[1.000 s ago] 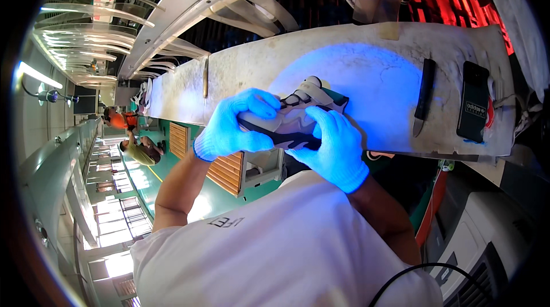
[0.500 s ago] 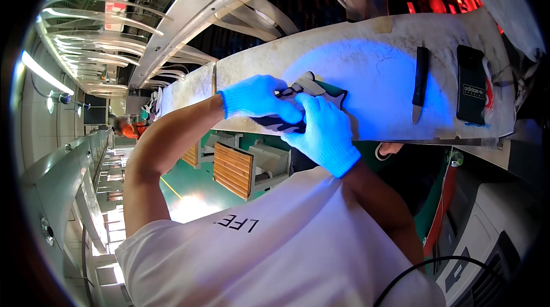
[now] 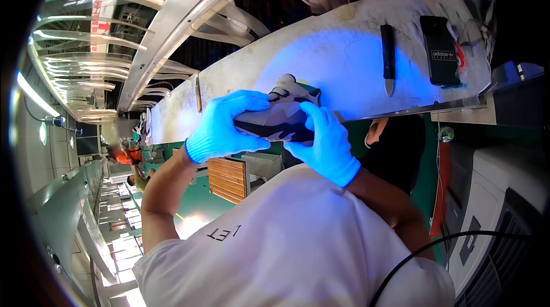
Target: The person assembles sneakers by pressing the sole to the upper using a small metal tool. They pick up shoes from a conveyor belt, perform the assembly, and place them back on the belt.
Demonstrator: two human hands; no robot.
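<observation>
1. Roughly, far left: long factory aisle w/ overhead light strips [image 3: 86, 38]; small figures of other people down the line, too small to tell more.
2. Left hand [image 3: 226, 126], blue knit glove, fingers curled snug round the near end of a grey sneaker [image 3: 281, 118]; thumb underneath, fingertips on top. Closed grip, no gap showing.
3. Sneaker sits between both hands, held just above/against the pale workbench [image 3: 344, 55] lit blue; can't tell if the sole touches the bench.
4. Right hand [image 3: 323, 141], same blue glove, fingers spread partway and wrapped over the shoe's other side, pressing it toward the left hand.
5. Step in hand, as I judge it: checking or pressing the shoe upper w/ both hands. Next move prob. needs a steady two-hand grip while turning the shoe.
6. Further right on bench: dark slim knife-like tool [image 3: 388, 58], then a black phone-shaped slab [image 3: 440, 49], both well apart from the hands.
</observation>
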